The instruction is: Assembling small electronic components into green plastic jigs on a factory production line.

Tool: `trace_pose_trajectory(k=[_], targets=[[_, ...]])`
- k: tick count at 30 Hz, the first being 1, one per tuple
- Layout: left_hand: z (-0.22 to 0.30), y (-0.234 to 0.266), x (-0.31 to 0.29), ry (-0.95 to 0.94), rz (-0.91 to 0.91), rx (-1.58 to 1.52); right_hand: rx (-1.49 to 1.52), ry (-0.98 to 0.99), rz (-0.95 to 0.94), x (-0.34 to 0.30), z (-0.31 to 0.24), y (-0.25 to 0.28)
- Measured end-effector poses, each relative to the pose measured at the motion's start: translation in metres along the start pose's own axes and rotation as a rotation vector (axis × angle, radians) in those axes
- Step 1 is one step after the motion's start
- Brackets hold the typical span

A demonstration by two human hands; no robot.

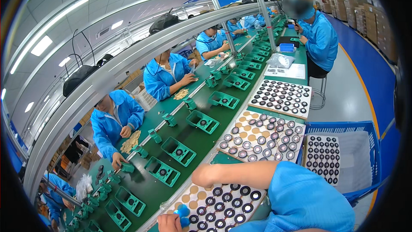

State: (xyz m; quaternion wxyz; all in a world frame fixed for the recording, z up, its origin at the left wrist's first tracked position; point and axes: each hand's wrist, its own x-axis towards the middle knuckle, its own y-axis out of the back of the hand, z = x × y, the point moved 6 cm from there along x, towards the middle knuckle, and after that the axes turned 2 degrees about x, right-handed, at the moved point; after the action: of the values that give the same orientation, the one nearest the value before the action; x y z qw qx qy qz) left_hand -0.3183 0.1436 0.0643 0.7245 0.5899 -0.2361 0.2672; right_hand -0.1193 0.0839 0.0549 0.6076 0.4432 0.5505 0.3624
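Note:
In front of me lies a white tray sheet [222, 207] set with rows of small round black-rimmed parts that look like speakers, several tan discs among them. My right hand [202, 176] is over its far left edge, the bare forearm crossing from the right; its fingers are hidden. Low at the picture's edge, my left hand [170, 222] is by the tray's near left side, its fingers curled. Blue finger covers [183, 213] show beside it, over the tan discs. What the left hand holds, if anything, is hidden.
Green plastic housings [179, 151] stand on the green conveyor line [141, 191] to the left. More part-filled sheets [260, 136] lie ahead. A blue basket [372, 146] stands right, holding another sheet. Co-workers [115, 114] in blue sit across the line; another person [319, 38] sits far right.

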Motion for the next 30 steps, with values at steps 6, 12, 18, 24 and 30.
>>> trace_pose_trajectory(k=[6, 12, 18, 24, 30], targets=[[-0.001, -0.001, -0.003, -0.032, -0.036, 0.008, -0.033, -0.089, -0.028, -0.007, -0.02, -0.009], [-0.001, -0.006, -0.001, -0.031, -0.047, -0.049, -0.132, -0.06, 0.019, 0.003, -0.021, -0.023], [-0.006, 0.003, -0.004, -0.071, -0.054, -0.005, -0.134, 0.04, 0.056, -0.009, -0.024, -0.021], [-0.004, 0.005, -0.001, -0.067, -0.04, -0.011, -0.13, 0.061, 0.057, -0.003, -0.017, -0.025], [-0.013, 0.0, -0.005, -0.06, -0.036, -0.029, 0.046, 0.134, 0.083, -0.021, -0.002, 0.011]])
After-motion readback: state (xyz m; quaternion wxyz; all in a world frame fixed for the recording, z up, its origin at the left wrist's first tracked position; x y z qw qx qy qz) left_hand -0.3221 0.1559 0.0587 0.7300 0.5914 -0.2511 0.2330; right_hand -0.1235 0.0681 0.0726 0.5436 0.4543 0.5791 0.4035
